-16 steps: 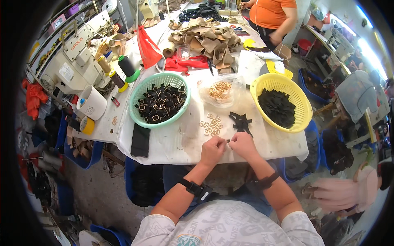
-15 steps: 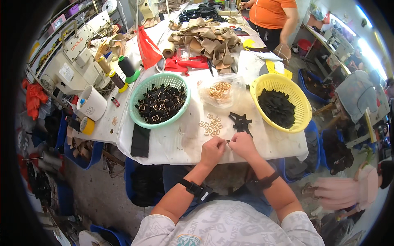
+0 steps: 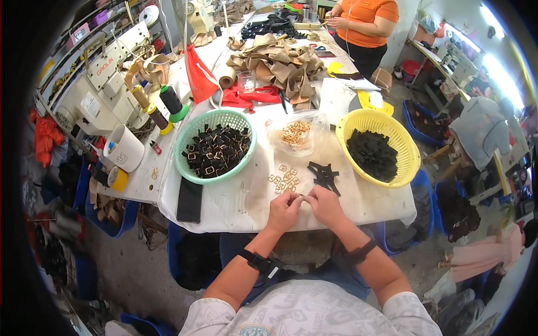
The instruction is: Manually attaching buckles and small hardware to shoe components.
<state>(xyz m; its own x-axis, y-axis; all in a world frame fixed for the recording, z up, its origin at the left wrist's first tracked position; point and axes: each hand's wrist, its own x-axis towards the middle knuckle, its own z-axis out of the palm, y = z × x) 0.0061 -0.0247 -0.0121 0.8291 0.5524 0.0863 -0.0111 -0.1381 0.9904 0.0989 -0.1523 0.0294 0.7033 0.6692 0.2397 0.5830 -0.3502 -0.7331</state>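
Close to the table's front edge, my left hand [image 3: 284, 210] and my right hand [image 3: 326, 206] meet with fingertips pinched together. Whatever lies between them is too small and covered to make out. Just beyond my left hand lies a loose group of small gold buckles [image 3: 284, 179]. A few short black strips [image 3: 324, 176] lie crossed beyond my right hand. Black strips fitted with gold buckles fill a mint-green basket [image 3: 180, 159] on the left. On the right, a yellow basket [image 3: 413, 151] holds plain black strips. Between the baskets, a clear plastic bag [image 3: 305, 147] contains more gold buckles.
A black phone [image 3: 189, 200] lies at the front left edge. Thread cones [image 3: 171, 101], a white cup [image 3: 123, 148] and a sewing machine [image 3: 95, 95] stand further left. Tan pieces [image 3: 274, 61] are heaped at the back. A person in orange [image 3: 370, 22] stands beyond the table.
The view has tilted slightly, so the table sits lower. My fingertips have drawn closer together, and the dark bit seen between them is now hidden. The person in orange has brought their hands together.
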